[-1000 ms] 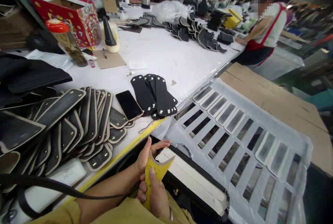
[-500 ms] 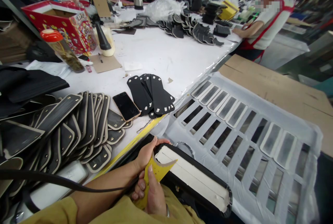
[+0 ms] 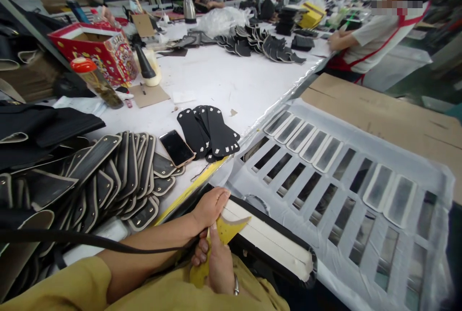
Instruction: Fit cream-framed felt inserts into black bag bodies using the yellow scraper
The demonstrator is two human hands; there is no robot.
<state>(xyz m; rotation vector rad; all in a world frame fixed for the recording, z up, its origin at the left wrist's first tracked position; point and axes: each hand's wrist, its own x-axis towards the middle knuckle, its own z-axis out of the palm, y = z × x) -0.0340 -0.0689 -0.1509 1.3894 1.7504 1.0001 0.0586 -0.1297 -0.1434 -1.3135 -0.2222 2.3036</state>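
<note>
My right hand [image 3: 219, 265] is closed round a flat yellow tool [image 3: 234, 228] with a crescent-shaped, pointed end. The tool's curved end lies over the near edge of a long white panel [image 3: 269, 239] with a stitched line along it. This panel is framed by the black edge of a bag-like piece [image 3: 308, 279], which rests at my lap beside the table. Wrapped over the panel's far left end, my left hand [image 3: 212, 206] has its fingers bent down on it; its thumb is hidden. A dark strap [image 3: 90, 239] crosses in front of my left forearm.
Black pale-edged panels [image 3: 122, 171] pile up on the left of the white table [image 3: 216, 80]. Near its edge lie a phone [image 3: 176, 148] and black strips [image 3: 220, 133]. A slotted grey tray [image 3: 346, 181] stands at right. A co-worker [image 3: 375, 36] stands beyond it.
My left hand's fingers, stretched over the panel's end before, are now bent down over it. The yellow tool and my right hand have shifted slightly right. The camera view has turned a little.
</note>
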